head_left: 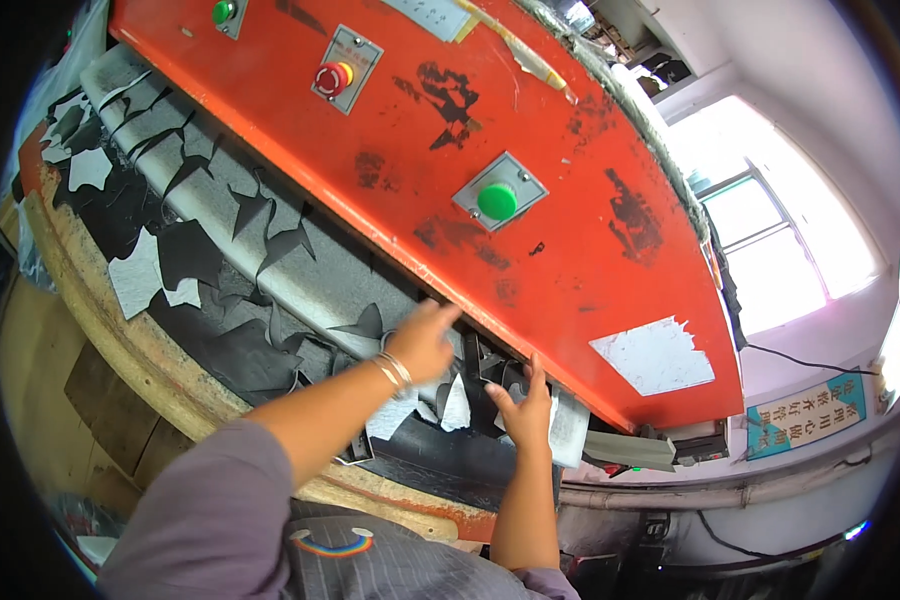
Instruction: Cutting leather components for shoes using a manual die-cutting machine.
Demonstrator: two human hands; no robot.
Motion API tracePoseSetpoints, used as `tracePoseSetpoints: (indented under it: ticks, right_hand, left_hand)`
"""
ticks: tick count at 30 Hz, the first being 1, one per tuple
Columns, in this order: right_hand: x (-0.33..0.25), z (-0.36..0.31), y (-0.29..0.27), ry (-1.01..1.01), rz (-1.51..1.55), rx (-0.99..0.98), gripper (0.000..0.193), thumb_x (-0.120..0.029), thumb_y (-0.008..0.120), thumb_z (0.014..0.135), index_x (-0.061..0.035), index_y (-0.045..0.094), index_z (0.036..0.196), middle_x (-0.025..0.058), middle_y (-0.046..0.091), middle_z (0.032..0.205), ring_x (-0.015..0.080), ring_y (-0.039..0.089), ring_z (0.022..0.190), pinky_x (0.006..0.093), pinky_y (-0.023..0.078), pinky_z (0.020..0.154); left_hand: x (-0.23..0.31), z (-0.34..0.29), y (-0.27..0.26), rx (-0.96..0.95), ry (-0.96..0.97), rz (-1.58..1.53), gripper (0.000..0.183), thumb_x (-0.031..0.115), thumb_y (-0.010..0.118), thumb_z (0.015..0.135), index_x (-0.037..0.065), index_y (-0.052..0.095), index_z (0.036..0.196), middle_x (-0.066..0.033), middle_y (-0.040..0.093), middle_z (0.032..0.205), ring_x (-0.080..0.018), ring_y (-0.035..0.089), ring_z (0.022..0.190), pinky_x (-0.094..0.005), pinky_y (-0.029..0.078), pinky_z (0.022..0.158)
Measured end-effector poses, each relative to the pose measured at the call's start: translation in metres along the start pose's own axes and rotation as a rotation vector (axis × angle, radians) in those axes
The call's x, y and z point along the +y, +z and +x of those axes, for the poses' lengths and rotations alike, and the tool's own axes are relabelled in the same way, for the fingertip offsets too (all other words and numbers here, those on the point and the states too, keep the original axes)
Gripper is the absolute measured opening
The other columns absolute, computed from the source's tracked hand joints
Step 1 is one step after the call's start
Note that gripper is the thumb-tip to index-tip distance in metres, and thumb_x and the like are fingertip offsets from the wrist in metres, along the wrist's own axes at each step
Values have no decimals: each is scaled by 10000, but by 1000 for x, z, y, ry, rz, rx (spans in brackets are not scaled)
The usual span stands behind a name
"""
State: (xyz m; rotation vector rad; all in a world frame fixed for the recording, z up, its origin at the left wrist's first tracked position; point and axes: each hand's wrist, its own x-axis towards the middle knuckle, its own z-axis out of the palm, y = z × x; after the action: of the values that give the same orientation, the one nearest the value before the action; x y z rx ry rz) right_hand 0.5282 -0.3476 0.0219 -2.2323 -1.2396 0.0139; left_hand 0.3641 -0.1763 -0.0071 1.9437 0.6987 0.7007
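Note:
My left hand [422,342], with bracelets at the wrist, reaches to the lower edge of a big orange machine beam [560,120]. Its fingers are blurred and partly hidden, so any hold is unclear. To its right, my right hand [526,408] is open, thumb and index finger apart, index fingertip near the same edge. Between the hands lie a black frame-like piece [473,362] and white-backed scraps [457,402]. A pale, worn pad [240,225] runs under the beam, with dark pointed offcuts [288,240] on it.
Dark sheet scraps [192,254] and white-backed pieces [138,275] heap along the near ledge, bordered by a curved wooden rim [120,345]. The beam carries green buttons [497,202] and a red knob [332,79]. A window [760,215] and a wall sign [808,415] are at right.

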Motion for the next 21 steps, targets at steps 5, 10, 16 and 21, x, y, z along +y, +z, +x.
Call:
tracePoseSetpoints:
  ticks: [5, 10, 16, 21]
  right_hand:
    - [-145, 57, -37, -245, 224, 4, 658, -220, 794, 744, -10, 485, 1286, 176, 641, 958, 240, 636, 864, 318, 510, 758]
    - [-220, 122, -29, -372, 196, 88, 490, -193, 771, 772, -12, 519, 1152, 104, 635, 801, 170, 618, 695, 286, 504, 629]
    - [-232, 138, -11, -291, 112, 172, 372, -245, 758, 787, -55, 511, 990, 59, 614, 673, 171, 600, 578, 290, 474, 550]
    - [-240, 131, -19, -225, 83, 210, 371, -252, 760, 779, -64, 494, 956, 63, 614, 670, 206, 607, 581, 323, 479, 554]
  left_hand:
    - [-101, 44, -173, 852, -105, -154, 355, 93, 584, 853, -4, 540, 1192, -172, 577, 1160, -288, 568, 1052, -368, 438, 937]
    - [-99, 59, -331, 1260, -81, 278, 625, 195, 573, 825, -33, 368, 1369, -244, 382, 1405, -373, 380, 1294, -403, 298, 1084]
    - [-78, 121, -382, 1179, 81, 357, 743, 183, 538, 815, -87, 205, 1421, -321, 166, 1485, -385, 158, 1410, -359, 188, 1143]
    - [-84, 87, -410, 995, 125, 364, 706, 169, 561, 825, 14, 262, 1446, -227, 282, 1488, -307, 256, 1399, -337, 235, 1117]
